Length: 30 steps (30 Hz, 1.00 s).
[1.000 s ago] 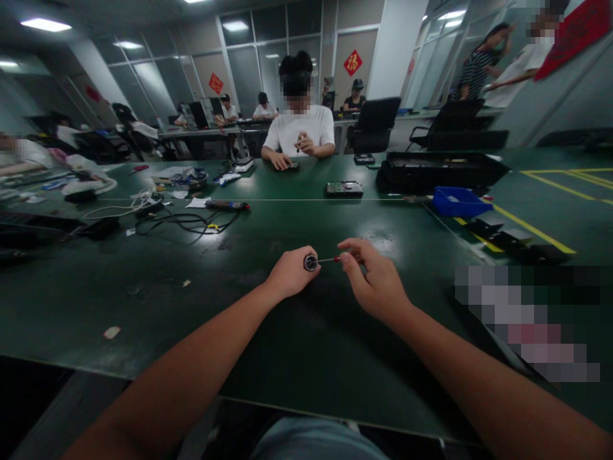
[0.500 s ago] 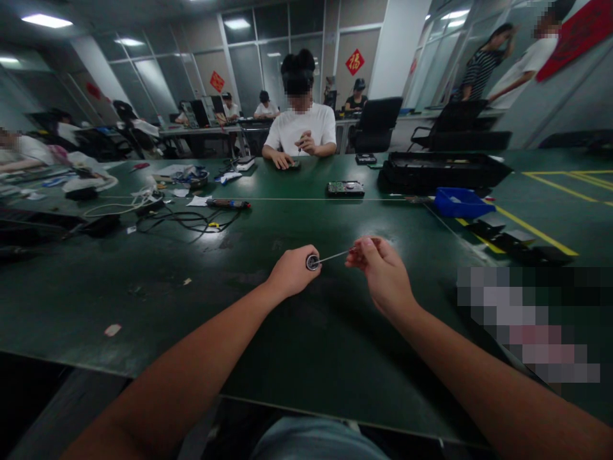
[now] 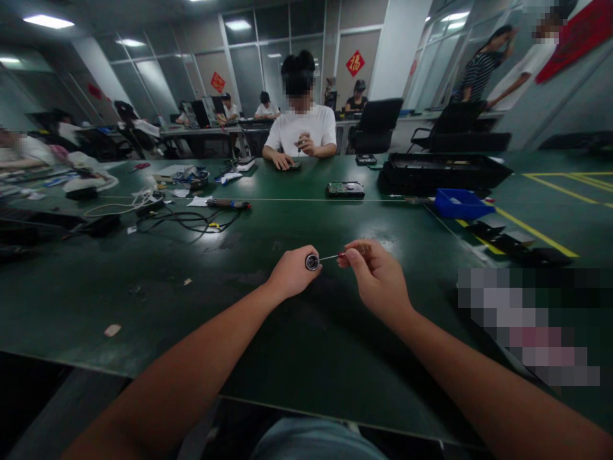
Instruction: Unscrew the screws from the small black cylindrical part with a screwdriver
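- We look across a dark green tabletop (image 3: 201,332) in a room with glass partitions; a co-worker in a white shirt (image 3: 301,131) sits opposite, a red diamond sign (image 3: 355,62) on the wall beyond.
- Our left hand (image 3: 292,271) and right hand (image 3: 380,275) are apart above the near side, the left wrapped around a dark cylinder (image 3: 312,262) with a bright rim.
- Between them runs a thin metal rod (image 3: 328,258), one end at the cylinder's mouth, its red end pinched in our right fingers.
- Beyond our hands lies a circuit-board device (image 3: 345,189); black cables (image 3: 191,223) sprawl to the left.
- At right, a blue bin (image 3: 462,204) stands before a long black tray (image 3: 445,176); we cannot tell what either contains.
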{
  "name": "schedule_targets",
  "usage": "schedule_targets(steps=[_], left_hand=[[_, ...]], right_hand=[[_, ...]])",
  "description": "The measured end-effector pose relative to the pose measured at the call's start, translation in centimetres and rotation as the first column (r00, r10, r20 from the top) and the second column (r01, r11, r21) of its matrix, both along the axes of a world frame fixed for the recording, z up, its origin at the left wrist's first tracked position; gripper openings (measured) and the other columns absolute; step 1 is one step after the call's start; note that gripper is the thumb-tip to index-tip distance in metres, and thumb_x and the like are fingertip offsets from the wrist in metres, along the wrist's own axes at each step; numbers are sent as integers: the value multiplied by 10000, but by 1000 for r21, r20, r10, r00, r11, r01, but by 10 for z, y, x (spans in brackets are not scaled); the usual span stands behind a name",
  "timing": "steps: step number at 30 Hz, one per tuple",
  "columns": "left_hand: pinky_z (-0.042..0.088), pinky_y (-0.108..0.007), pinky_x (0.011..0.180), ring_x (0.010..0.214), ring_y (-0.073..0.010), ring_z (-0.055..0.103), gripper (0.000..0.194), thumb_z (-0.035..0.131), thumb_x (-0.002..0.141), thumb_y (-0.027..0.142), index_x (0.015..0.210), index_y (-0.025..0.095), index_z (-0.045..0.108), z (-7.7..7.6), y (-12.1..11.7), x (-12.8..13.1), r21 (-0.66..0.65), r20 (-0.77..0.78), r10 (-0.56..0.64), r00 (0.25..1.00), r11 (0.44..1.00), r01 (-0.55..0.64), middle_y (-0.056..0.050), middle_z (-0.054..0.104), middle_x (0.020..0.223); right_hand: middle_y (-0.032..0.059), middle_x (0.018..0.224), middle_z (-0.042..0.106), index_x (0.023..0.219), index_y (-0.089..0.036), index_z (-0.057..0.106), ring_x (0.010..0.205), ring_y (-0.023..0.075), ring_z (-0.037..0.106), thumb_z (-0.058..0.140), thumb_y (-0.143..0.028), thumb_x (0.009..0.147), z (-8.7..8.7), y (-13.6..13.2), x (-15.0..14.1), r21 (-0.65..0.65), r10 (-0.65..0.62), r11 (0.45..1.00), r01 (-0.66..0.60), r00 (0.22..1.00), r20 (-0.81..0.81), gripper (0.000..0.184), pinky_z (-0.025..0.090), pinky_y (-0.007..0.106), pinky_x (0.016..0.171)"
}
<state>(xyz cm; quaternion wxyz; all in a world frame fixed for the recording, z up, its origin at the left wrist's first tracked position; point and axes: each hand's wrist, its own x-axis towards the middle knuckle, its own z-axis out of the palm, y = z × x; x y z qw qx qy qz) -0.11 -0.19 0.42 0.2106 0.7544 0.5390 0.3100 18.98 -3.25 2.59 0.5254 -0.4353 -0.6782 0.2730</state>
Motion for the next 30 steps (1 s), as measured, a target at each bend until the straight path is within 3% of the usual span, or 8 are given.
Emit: schedule_targets(steps=[4, 7, 10, 13, 17, 21, 26, 30], left_hand=[[373, -266, 617, 706, -147, 590, 55, 662, 839, 251, 840, 205, 631, -1, 0, 0, 2, 1, -11, 1000, 1000, 11, 11, 673, 780], [370, -267, 615, 700, -145, 584, 52, 658, 835, 249, 839, 207, 628, -2, 0, -1, 10, 6, -22, 1000, 1000, 21, 15, 663, 769], [360, -265, 603, 683, -139, 575, 57, 659, 832, 252, 839, 208, 625, -4, 0, -1, 9, 7, -29, 1000, 1000, 29, 21, 656, 756], [355, -263, 601, 681, -137, 574, 57, 653, 837, 256, 835, 208, 623, -5, 0, -1, 4, 5, -37, 999, 999, 37, 22, 656, 754], [360, -263, 605, 690, -142, 579, 61, 658, 835, 258, 841, 207, 625, -4, 0, -2, -9, -6, -29, 1000, 1000, 29, 16, 661, 764], [377, -265, 625, 714, -147, 595, 55, 656, 838, 250, 845, 205, 626, -4, 0, -2, -1, -6, -40, 999, 999, 40, 8, 672, 782], [373, -260, 618, 709, -146, 593, 64, 647, 844, 265, 841, 205, 623, -5, 1, -2, -3, -22, -40, 999, 999, 40, 11, 664, 769], [369, -257, 620, 701, -140, 587, 55, 654, 838, 252, 838, 206, 624, -4, 1, -1, 18, -31, -25, 999, 1000, 25, 16, 663, 758]], right_hand=[[26, 732, 718, 864, -208, 647, 655, 174, 673, 623, -445, 915, 5, -2, 3, 78, -132, 990, 119, 972, 193, 244, 474, 292, 595], [-27, 543, 585, 652, -220, 567, 480, 122, 517, 658, -485, 878, 7, -2, 5, 156, -230, 969, 192, 931, 285, 360, 356, 268, 492], [-54, 459, 453, 560, -223, 483, 426, 99, 418, 652, -508, 877, 7, -3, 5, 200, -248, 961, 192, 916, 315, 459, 297, 266, 462], [-57, 454, 428, 548, -222, 465, 423, 96, 406, 646, -524, 877, 7, -3, 4, 216, -245, 960, 179, 909, 336, 481, 285, 263, 457], [-33, 538, 555, 651, -222, 538, 475, 119, 502, 651, -489, 877, 6, -4, 4, 197, -184, 973, 118, 914, 361, 367, 353, 265, 483], [33, 815, 712, 916, -214, 610, 729, 181, 681, 593, -293, 900, 8, -4, 5, 147, -8, 988, -49, 931, 364, 82, 502, 297, 651], [36, 799, 679, 971, -214, 603, 703, 181, 652, 504, -324, 967, 12, -6, 5, 118, 37, 989, -92, 913, 407, 148, 479, 319, 645], [50, 860, 678, 1115, -212, 567, 770, 196, 666, 527, -337, 966, 4, -4, 3, 68, -7, 998, -6, 980, 197, 198, 496, 338, 692]])
